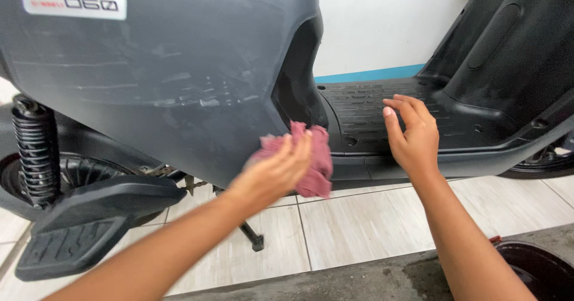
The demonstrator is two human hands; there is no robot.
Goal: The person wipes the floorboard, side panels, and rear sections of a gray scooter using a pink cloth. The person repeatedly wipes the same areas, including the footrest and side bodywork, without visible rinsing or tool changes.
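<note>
A dark grey scooter stands side-on before me. Its scratched side panel [167, 68] fills the upper left. My left hand [280, 168] presses a crumpled pink-red cloth [312, 157] against the panel's lower front edge, fingers spread over the cloth. My right hand [411, 136] hovers open with its fingers apart, at the edge of the ribbed black footboard [365, 107], holding nothing.
A black coil shock absorber [33, 151] and the rear wheel sit at the left, with a folded passenger footrest [89, 223] below. The kickstand [252, 236] rests on pale floor tiles. A dark round basin [538, 271] is at the bottom right. White wall with a blue stripe behind.
</note>
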